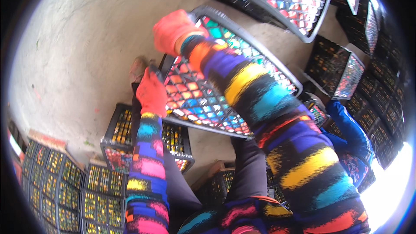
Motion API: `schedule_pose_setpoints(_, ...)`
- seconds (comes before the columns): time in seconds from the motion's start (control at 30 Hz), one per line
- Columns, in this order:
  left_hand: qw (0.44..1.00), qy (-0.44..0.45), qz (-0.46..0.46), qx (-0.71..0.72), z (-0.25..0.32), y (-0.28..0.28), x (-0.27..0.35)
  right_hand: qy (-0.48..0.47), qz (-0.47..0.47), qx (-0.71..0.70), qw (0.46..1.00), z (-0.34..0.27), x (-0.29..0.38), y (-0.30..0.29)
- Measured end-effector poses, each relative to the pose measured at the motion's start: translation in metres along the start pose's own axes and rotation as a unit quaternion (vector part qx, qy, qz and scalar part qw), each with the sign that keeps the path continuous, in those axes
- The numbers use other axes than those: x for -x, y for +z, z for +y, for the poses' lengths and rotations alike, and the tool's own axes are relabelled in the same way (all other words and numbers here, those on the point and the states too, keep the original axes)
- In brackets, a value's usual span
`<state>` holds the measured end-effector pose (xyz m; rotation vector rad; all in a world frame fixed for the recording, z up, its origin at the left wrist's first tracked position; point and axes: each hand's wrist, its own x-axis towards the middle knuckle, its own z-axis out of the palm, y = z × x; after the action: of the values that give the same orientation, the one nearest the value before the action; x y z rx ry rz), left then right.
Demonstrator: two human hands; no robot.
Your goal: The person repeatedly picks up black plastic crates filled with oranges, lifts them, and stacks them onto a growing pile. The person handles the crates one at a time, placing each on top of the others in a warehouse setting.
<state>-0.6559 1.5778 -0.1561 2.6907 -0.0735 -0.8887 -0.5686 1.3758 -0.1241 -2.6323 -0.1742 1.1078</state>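
A black plastic lattice crate (208, 104) lies tilted before me, with red, blue, white and green colours showing through its mesh. My left hand (151, 92), in a coral-red glove, is at the crate's near left edge, its fingers around a dark part there. My right hand (177, 32), in a like glove, is at the crate's upper left corner; its fingertips are hidden, so its hold cannot be told. My right sleeve crosses over the crate. Below my left hand, another black crate (118, 136) with yellow and dark contents stands by my leg.
Another lattice crate (286, 3) is at the upper right. Stacked black crates (52, 182) fill the lower left, and more (383, 104) line the right. A person in a blue sleeve (351, 126) is at the right, near a tilted crate (331, 68). Concrete floor (81, 39) lies at the left.
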Motion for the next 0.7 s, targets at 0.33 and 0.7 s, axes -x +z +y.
schedule_pose_setpoints(0.33,0.999,0.02,0.007,0.04,-0.004,0.005,-0.009,-0.014,0.02,-0.104,0.994,0.012,0.013,-0.022)
schedule_pose_setpoints(0.7,0.996,0.075,-0.036,-0.022,-0.033,0.02,-0.016,0.185,0.059,-0.207,0.959,0.078,0.029,-0.018)
